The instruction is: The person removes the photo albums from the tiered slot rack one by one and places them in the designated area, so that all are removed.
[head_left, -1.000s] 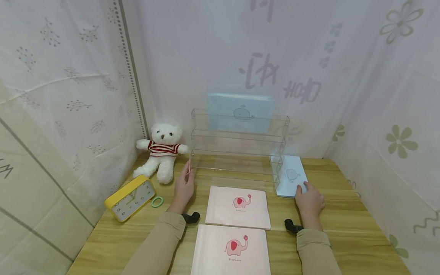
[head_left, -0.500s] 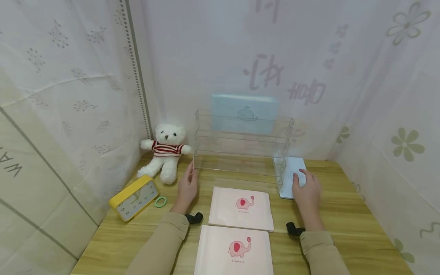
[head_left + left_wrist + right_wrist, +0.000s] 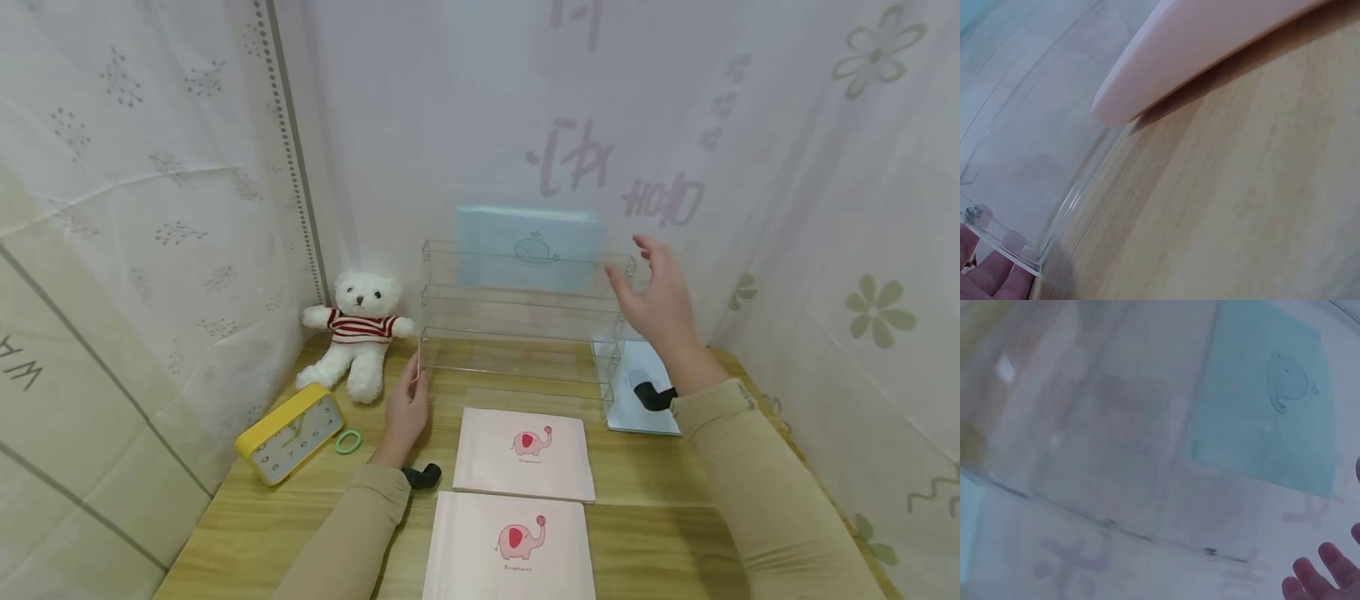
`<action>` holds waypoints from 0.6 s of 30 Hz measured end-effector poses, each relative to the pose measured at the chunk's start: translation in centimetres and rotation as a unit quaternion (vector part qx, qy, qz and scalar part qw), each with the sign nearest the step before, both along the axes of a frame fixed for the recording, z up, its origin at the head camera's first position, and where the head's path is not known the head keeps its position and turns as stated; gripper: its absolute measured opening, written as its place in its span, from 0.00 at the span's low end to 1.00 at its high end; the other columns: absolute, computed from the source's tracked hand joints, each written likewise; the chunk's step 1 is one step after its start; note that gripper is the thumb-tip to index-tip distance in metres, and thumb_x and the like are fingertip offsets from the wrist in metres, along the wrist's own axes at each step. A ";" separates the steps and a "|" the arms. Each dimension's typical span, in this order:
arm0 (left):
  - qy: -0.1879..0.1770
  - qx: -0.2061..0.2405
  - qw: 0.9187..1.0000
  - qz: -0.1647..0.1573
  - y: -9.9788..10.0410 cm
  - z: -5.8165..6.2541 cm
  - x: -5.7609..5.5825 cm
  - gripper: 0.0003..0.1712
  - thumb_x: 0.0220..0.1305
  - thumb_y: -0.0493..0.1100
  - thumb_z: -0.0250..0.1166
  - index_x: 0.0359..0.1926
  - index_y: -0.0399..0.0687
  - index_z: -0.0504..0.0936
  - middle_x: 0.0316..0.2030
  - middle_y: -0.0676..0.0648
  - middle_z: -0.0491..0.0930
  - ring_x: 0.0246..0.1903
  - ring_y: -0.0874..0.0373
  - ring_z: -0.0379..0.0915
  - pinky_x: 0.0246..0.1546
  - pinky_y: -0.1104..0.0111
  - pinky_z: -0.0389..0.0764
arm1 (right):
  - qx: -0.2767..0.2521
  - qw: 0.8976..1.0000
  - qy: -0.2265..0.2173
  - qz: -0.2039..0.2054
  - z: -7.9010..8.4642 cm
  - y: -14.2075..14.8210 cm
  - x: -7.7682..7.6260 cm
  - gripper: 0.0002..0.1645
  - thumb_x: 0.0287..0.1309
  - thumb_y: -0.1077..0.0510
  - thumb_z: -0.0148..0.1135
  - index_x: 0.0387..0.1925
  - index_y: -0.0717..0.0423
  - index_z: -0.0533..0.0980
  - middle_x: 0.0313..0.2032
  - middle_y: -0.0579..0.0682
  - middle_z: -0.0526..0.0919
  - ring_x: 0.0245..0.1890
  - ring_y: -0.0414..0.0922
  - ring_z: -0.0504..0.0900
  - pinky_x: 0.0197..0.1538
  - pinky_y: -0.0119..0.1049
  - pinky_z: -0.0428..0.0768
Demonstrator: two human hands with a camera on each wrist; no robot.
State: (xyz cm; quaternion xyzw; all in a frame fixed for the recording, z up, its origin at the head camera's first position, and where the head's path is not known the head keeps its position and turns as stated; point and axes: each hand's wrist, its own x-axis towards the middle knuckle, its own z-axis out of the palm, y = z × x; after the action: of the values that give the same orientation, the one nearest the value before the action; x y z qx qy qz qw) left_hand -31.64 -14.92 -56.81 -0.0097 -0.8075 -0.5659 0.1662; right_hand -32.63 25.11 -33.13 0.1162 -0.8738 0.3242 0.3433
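A clear tiered display rack point(image 3: 517, 342) stands on the wooden table. At its lower left side my left hand point(image 3: 406, 410) holds the side panel; fingertips point(image 3: 997, 275) show beside this panel in the left wrist view. A light blue notebook point(image 3: 491, 242) with a whale drawing leans in the top tier. My right hand point(image 3: 662, 300) is raised near the rack's upper right end, fingers spread and holding nothing. Below it, a second blue whale notebook point(image 3: 626, 412) lies on the table, partly hidden by the wrist. Two pink elephant notebooks, a farther one point(image 3: 487, 450) and a nearer one point(image 3: 468, 542), lie in front.
Left of the rack sits a white teddy bear point(image 3: 360, 327) in a striped shirt. A yellow clock point(image 3: 288, 433) and a green ring point(image 3: 348, 442) lie nearer on the table point(image 3: 660, 533). Patterned curtains point(image 3: 375, 125) hang close around the back and sides.
My right hand has left the blue notebook on the table and risen toward the rack's upper right end. The left hand stays at the rack's side.
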 end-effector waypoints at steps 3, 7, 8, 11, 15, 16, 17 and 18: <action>0.001 -0.005 1.000 -0.005 -0.2 -0.2 0.0 0.31 0.89 0.48 0.55 0.86 0.65 0.64 0.75 0.33 0.77 0.67 0.33 0.82 0.66 0.37 0.83 | 0.027 0.999 0.027 0.024 2.2 -0.7 -1.2 0.41 0.74 0.47 0.72 0.79 0.60 0.70 0.75 0.65 0.76 0.74 0.65 0.74 0.77 0.65 0.72; 0.001 -0.001 1.000 -0.008 0.2 -0.4 0.3 0.31 0.89 0.49 0.55 0.86 0.66 0.65 0.75 0.33 0.77 0.68 0.33 0.82 0.67 0.37 0.82 | 0.063 0.997 0.005 0.039 4.4 -0.9 -2.2 0.43 0.73 0.47 0.72 0.80 0.59 0.68 0.78 0.61 0.73 0.80 0.63 0.69 0.83 0.63 0.66; 0.003 0.000 1.000 -0.006 0.2 -0.4 0.3 0.31 0.89 0.49 0.55 0.86 0.66 0.65 0.75 0.33 0.77 0.67 0.33 0.82 0.67 0.36 0.82 | 0.071 0.997 -0.005 0.039 4.7 -1.0 -2.5 0.43 0.73 0.46 0.72 0.81 0.57 0.68 0.79 0.60 0.72 0.82 0.62 0.67 0.84 0.63 0.65; 0.003 -0.003 1.000 -0.002 0.2 -0.5 0.3 0.31 0.89 0.49 0.55 0.86 0.67 0.65 0.75 0.33 0.77 0.67 0.32 0.83 0.66 0.35 0.82 | 0.081 0.995 -0.032 0.043 5.4 -1.5 -3.3 0.44 0.75 0.43 0.70 0.83 0.54 0.67 0.81 0.58 0.70 0.84 0.61 0.64 0.86 0.62 0.62; 0.002 -0.010 1.000 0.001 0.0 -0.3 0.2 0.31 0.89 0.48 0.54 0.86 0.66 0.64 0.75 0.33 0.77 0.66 0.32 0.83 0.64 0.35 0.83 | 0.085 0.993 -0.070 0.047 5.9 -2.8 -4.0 0.43 0.77 0.40 0.67 0.84 0.49 0.66 0.83 0.55 0.67 0.85 0.60 0.61 0.87 0.61 0.60; 0.002 -0.008 1.000 0.001 0.0 -0.2 0.1 0.31 0.89 0.49 0.54 0.86 0.66 0.65 0.75 0.33 0.77 0.66 0.32 0.83 0.64 0.35 0.83 | 0.092 0.992 -0.078 0.045 5.9 -3.2 -4.0 0.43 0.77 0.40 0.66 0.84 0.48 0.65 0.84 0.55 0.66 0.85 0.60 0.61 0.87 0.62 0.59; 0.001 -0.007 1.000 0.001 0.0 -0.1 0.1 0.31 0.89 0.49 0.55 0.86 0.66 0.65 0.75 0.33 0.77 0.66 0.32 0.83 0.64 0.35 0.83 | 0.102 0.990 -0.081 0.044 5.8 -3.6 -4.1 0.42 0.78 0.40 0.66 0.84 0.47 0.66 0.84 0.55 0.65 0.85 0.61 0.61 0.87 0.62 0.59; 0.002 -0.005 1.000 0.001 -0.1 -0.1 0.1 0.31 0.89 0.49 0.55 0.86 0.65 0.65 0.74 0.33 0.77 0.66 0.32 0.83 0.65 0.36 0.83 | 0.113 0.989 -0.082 0.042 5.6 -3.9 -4.2 0.42 0.78 0.41 0.66 0.84 0.48 0.66 0.84 0.56 0.65 0.85 0.61 0.61 0.87 0.62 0.59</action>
State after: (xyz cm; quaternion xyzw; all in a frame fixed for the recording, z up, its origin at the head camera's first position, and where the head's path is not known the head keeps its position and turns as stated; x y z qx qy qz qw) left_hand -31.54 -14.98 -56.88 -0.0109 -0.8098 -0.5619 0.1684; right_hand -36.87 21.25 -27.57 0.1641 -0.9243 0.2461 0.2413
